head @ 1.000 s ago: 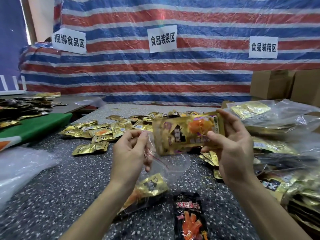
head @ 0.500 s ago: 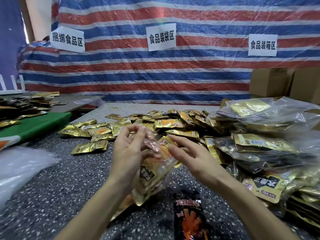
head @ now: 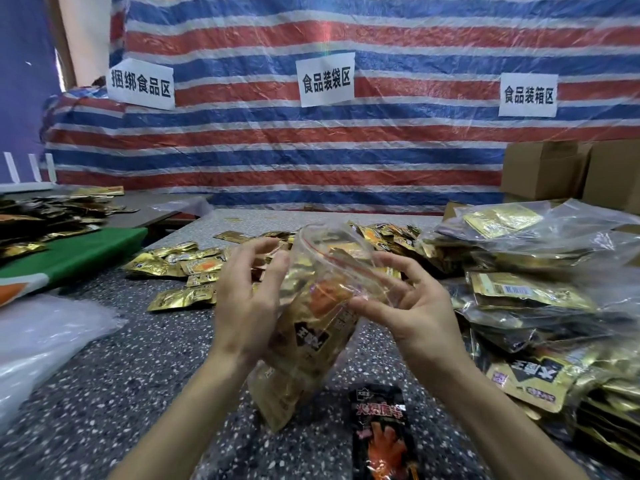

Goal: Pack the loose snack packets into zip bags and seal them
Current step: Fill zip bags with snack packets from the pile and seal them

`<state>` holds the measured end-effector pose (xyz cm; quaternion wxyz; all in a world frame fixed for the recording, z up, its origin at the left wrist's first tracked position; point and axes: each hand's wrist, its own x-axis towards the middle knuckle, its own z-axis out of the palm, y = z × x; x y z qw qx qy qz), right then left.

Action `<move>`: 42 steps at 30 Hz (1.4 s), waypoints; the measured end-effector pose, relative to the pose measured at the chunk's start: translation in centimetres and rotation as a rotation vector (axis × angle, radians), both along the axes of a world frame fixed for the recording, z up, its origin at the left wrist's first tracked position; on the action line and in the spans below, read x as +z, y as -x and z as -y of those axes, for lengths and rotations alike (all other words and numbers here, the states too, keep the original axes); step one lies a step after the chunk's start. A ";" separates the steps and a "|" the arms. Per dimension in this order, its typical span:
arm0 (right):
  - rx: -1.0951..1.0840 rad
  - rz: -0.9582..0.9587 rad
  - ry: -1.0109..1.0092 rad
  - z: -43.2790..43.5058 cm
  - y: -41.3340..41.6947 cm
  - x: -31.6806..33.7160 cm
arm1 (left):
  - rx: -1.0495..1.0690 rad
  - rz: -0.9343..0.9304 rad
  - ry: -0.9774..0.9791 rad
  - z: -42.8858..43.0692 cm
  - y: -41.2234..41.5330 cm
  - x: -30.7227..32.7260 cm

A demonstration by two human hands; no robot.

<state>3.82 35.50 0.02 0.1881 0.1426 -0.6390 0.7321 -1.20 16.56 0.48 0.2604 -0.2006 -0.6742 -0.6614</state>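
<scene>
While the zip bag (head: 334, 259), stuffed with gold packets (head: 310, 337), hangs above the table (head: 104, 375), left hand (head: 242, 306) grips its left side, right hand (head: 412, 306) pinches its right edge.

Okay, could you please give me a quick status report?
Left hand, right hand both hold zip bag. Gold packets inside, mouth looks open. Nothing blocking; red-black packet lies on table beneath.

We note a makeshift food-packing station: striped tarp (head: 381, 140) as back wall, three paper signs (head: 327, 79) naming bundling, bagging and boxing zones, cardboard boxes (head: 543, 171) at right, gold snack packets (head: 180, 297) strewn over the speckled desk (head: 121, 375), filled clear bags (head: 536, 289) heaped beside.
</scene>
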 end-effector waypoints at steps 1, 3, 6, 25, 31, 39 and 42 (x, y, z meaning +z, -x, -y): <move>-0.011 -0.007 0.000 0.0 0.0 0.1 | -0.129 0.066 0.008 0.1 -0.1 0.1; -0.030 -0.001 0.013 0.0 -0.1 0.2 | -0.350 0.186 -0.018 0.2 -0.2 0.1; -0.056 0.040 0.071 -0.1 0.1 0.2 | -0.331 0.141 -0.023 0.0 -0.4 0.0; -0.053 -0.031 0.014 -0.4 0.7 4.7 | -0.221 -0.062 -0.292 1.1 -0.2 0.7; -0.138 0.044 0.001 0.2 1.1 3.8 | -0.196 -0.061 -0.262 0.7 -0.4 0.4; -0.072 0.002 0.196 -1.0 0.5 4.1 | -0.074 -0.135 -0.227 1.0 -0.9 1.2; -0.066 -0.072 0.028 -1.6 -0.3 5.4 | -0.051 -0.154 -0.263 1.8 -0.7 2.0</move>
